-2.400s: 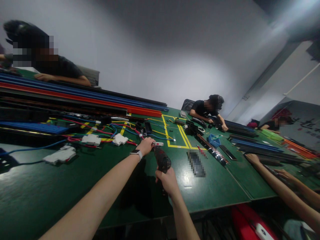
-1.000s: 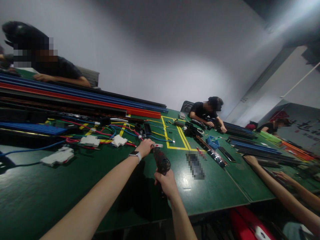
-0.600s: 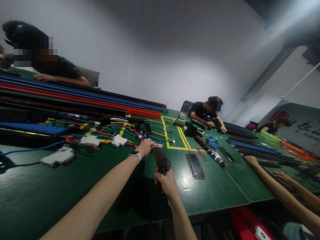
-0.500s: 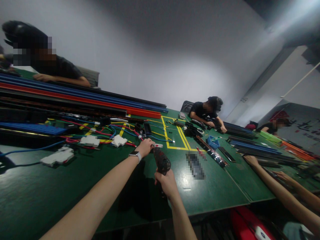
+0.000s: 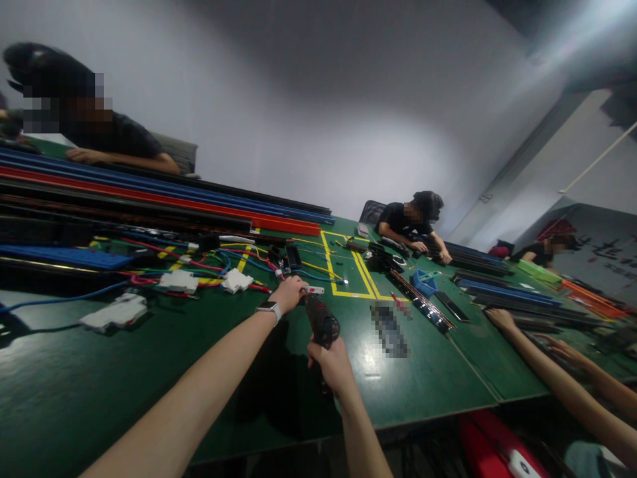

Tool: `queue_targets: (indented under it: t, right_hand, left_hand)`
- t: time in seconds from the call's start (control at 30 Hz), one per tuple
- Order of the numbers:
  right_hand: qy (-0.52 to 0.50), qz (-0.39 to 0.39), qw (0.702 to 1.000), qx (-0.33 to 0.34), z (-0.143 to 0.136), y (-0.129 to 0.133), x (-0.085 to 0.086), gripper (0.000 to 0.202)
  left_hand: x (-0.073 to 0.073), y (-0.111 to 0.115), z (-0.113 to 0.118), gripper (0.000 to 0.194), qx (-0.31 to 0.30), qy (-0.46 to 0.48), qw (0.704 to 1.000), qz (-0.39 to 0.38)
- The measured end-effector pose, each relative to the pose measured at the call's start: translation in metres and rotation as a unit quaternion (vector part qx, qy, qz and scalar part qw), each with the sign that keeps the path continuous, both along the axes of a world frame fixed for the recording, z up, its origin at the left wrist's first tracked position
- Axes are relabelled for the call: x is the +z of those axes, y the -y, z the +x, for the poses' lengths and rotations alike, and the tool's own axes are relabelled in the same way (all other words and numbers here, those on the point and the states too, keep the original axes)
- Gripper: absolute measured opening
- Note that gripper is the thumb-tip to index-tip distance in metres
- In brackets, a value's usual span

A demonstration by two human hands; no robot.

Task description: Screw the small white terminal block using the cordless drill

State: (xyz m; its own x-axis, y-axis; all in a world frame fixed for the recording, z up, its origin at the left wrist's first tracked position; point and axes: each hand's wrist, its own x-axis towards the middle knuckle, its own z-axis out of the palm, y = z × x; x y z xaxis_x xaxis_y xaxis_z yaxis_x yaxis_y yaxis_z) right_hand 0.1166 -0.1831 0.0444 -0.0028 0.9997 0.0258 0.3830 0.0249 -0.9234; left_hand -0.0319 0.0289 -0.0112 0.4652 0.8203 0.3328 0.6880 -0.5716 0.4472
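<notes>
My right hand [image 5: 336,362] is wrapped round the handle of a dark power drill [image 5: 322,322], whose front end points away from me. At that end is a small white and red piece [image 5: 314,290]. My left hand [image 5: 288,292], with a watch at the wrist, has its fingers closed beside this piece; what they pinch is too small to make out. Left of my left hand lie white breaker modules [image 5: 179,282] with red, blue, green and yellow wires [image 5: 213,255] attached. A small black box [image 5: 293,255] stands just beyond my fingers.
Long blue and orange rails [image 5: 279,219] run along the far side of the green table [image 5: 428,378]. Right of the drill are a blurred dark object [image 5: 389,330], metal strips [image 5: 423,302] and a blue bin [image 5: 424,282]. Another person's arm [image 5: 552,378] reaches in from the right.
</notes>
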Motion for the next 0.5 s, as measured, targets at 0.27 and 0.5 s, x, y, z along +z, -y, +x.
queue_targets:
  t: [0.27,0.5]
  right_hand:
    - [-0.015,-0.008,1.0,-0.004,-0.0002,0.0004,-0.001,0.013]
    - [-0.01,-0.005,1.0,-0.005,-0.0008,-0.0002,-0.0016,0.011]
  left_hand:
    - [0.0025,0.0011,-0.0006,0.03,-0.001,0.003,1.0,-0.001]
    - [0.002,0.0005,-0.0007,0.029,-0.003,-0.001,1.0,-0.001]
